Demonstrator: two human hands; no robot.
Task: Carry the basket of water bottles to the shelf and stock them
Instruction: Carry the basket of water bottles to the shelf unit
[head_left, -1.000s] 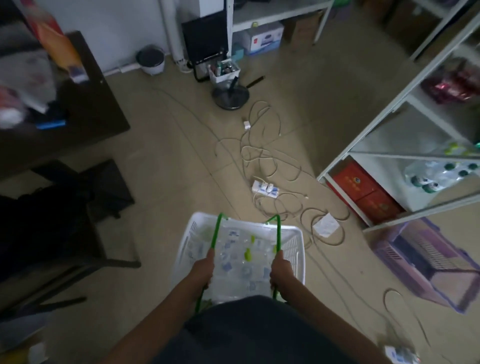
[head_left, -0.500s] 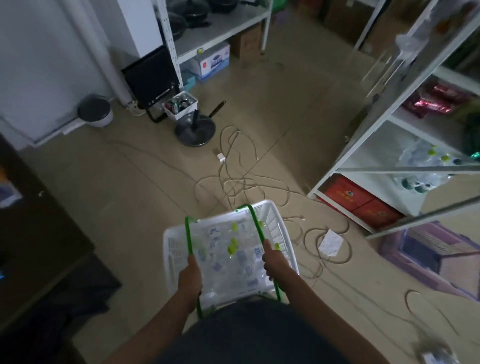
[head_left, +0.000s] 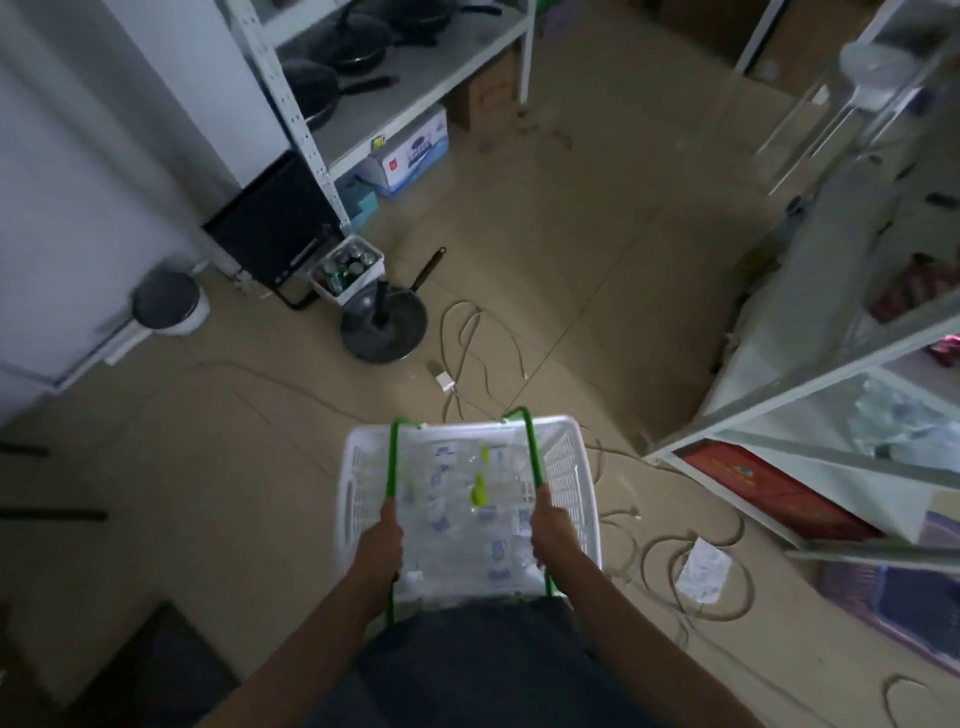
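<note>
Trailing cables (head_left: 478, 353) cross the tan floor (head_left: 597, 234); white shelf (head_left: 810, 415) right. Left hand (head_left: 382, 540) and right hand (head_left: 550, 532) each grip a green handle (head_left: 393, 467) of the white basket (head_left: 571, 467) of clear water bottles (head_left: 467, 514).

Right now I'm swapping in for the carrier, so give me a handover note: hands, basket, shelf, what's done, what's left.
Left hand: closed on the left green handle.
Right hand: closed on the right green handle.
White basket: held off the floor in front of the body, full of water bottles.
Shelf: ahead to the right, some bottles already on it.
Done: basket lifted.
Left: step over the floor cables, reach the shelf, stock the bottles.
</note>
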